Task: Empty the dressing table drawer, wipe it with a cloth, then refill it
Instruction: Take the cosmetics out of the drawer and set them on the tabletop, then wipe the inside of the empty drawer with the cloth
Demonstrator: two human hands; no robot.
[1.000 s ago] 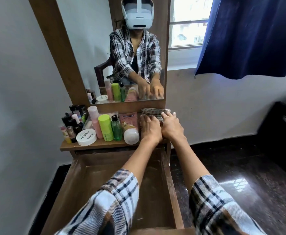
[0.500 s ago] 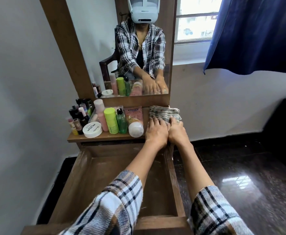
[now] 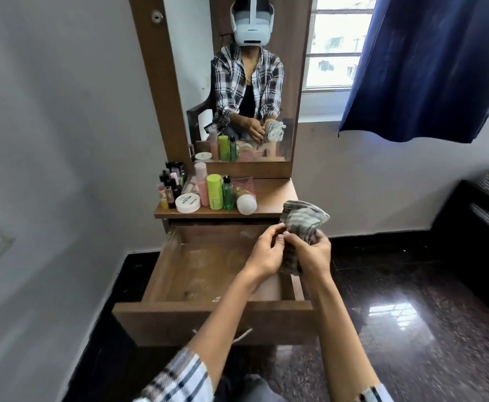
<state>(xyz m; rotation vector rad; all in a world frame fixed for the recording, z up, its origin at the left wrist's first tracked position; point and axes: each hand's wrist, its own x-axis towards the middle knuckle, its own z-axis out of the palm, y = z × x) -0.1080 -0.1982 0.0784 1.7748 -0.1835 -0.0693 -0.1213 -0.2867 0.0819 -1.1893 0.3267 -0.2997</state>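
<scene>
Only the white jar lid [image 3: 188, 203] bears dark print — too blurred to read.

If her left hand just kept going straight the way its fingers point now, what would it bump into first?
The left hand points right and slightly up, so it would meet the striped cloth at once; its fingertips already pinch the cloth, which the right hand grips too. Depth is hard to judge here.

The striped cloth [image 3: 302, 227] is no longer on the tabletop [image 3: 275, 192]; it is now lifted off and held bunched above the right edge of the open drawer [image 3: 208, 268]. Right hand [image 3: 310, 253] grips it; left hand [image 3: 263, 253] pinches its near edge.
</scene>
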